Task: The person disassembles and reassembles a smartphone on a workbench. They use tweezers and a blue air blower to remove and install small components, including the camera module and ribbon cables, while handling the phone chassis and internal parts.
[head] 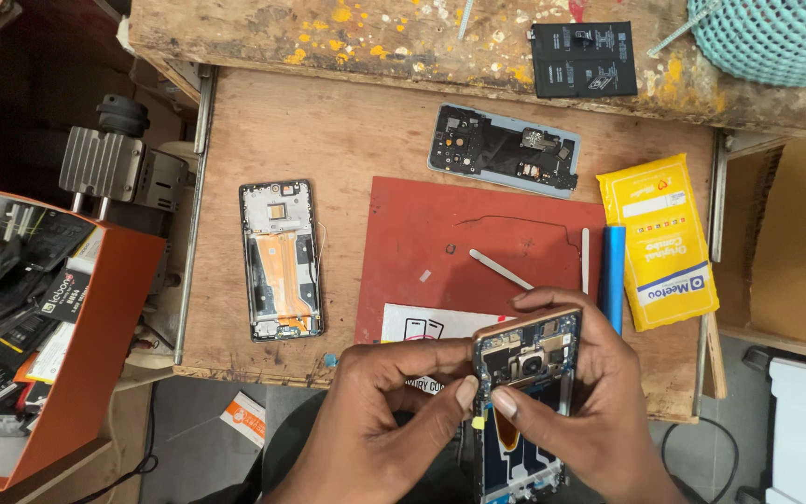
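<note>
My right hand [599, 411] wraps around an opened phone body [526, 411] with its blue circuit board and camera module exposed, held upright near the table's front edge. My left hand [394, 415] comes in from the left, thumb and forefinger pressing on the board next to the camera. Beneath my hands lies a red mat [422, 252] with a white paper sheet [422, 325], a thin white pry tool [500, 269] and a loose black wire [515, 224].
An opened phone frame with an orange flex cable [280, 259] lies left of the mat. A grey back cover [504, 149] and a black battery [582, 58] sit farther back. A yellow packet [660, 243] and a blue tube [614, 275] lie right. An orange parts box [67, 373] stands left.
</note>
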